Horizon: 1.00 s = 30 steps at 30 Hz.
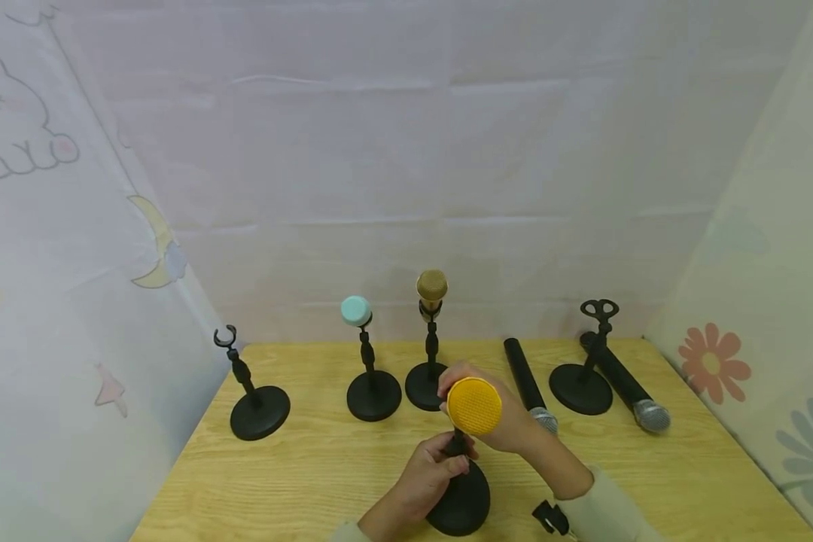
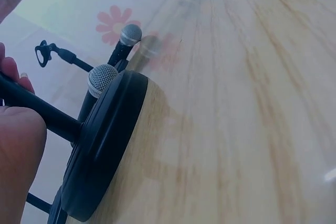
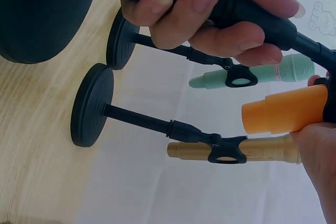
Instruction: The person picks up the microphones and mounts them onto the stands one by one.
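Observation:
My left hand (image 1: 425, 478) grips the pole of a black desktop microphone stand (image 1: 461, 500), just above its round base, at the front of the table. At the top of this stand is an orange microphone (image 1: 474, 406), its yellow-orange head facing the head camera. My right hand (image 1: 518, 425) holds the microphone where it meets the stand's clip. In the right wrist view, the microphone's orange body (image 3: 286, 109) passes by the black clip, with the right thumb (image 3: 317, 156) against it. How far it sits in the clip is partly hidden by the hand.
Behind stand a mint-green microphone (image 1: 356, 311) and a gold microphone (image 1: 432, 286), each on a stand. Bare-clipped stands are at left (image 1: 260, 412) and right (image 1: 580, 389). Two black microphones (image 1: 525, 374) (image 1: 626, 380) lie at right. A small black clip (image 1: 551, 517) lies near the right sleeve.

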Tool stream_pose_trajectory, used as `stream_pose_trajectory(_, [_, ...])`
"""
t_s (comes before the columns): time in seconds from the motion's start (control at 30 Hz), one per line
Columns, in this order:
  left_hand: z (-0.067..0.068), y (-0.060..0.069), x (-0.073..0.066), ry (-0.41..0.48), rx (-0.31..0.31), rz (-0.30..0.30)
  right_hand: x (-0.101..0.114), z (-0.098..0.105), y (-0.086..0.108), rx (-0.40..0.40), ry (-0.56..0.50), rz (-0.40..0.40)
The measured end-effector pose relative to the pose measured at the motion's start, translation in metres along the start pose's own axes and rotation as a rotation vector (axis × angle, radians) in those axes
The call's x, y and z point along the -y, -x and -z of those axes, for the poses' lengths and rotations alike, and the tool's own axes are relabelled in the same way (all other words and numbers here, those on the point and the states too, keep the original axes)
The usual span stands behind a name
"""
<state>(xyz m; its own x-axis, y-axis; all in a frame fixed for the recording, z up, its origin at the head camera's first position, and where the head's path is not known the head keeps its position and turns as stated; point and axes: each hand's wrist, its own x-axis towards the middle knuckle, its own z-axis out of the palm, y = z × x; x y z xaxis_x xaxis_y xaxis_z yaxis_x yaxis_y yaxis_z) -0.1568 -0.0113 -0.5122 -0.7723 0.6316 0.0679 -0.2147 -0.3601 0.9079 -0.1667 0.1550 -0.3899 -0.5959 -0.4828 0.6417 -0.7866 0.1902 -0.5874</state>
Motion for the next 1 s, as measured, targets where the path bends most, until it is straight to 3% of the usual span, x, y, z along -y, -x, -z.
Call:
stream_pose_trajectory(0.13, [0.0,0.001,0.0,-0.007,0.014,-0.007,-0.001,-0.001,0.001,0.003,-0.006,0.018])
stream_pose_trajectory(0.4, [0.002,0.002,0.001,-0.047,-0.006,0.004,-0.011,-0.007,0.011,0.025,-0.052,-0.032])
stream_pose_trajectory(0.5, [0.003,0.003,-0.002,-0.15,0.011,-0.021,-0.011,-0.007,0.012,0.03,-0.059,-0.028])
stream_pose_trajectory(0.73, [0.008,0.008,-0.013,-0.484,0.085,-0.076,-0.009,-0.008,0.013,0.03,-0.073,-0.029])
stream_pose_trajectory(0.87, [0.009,0.009,-0.016,-0.601,0.104,-0.132,-0.01,-0.007,0.013,0.026,-0.073,-0.003])
stream_pose_trajectory(0.93, [0.008,0.009,-0.016,-0.644,0.086,-0.169,-0.01,-0.007,0.013,0.026,-0.078,-0.017])
stream_pose_trajectory(1.0, [0.007,0.01,-0.014,-0.667,0.028,-0.198,-0.01,-0.007,0.013,0.028,-0.088,-0.03])
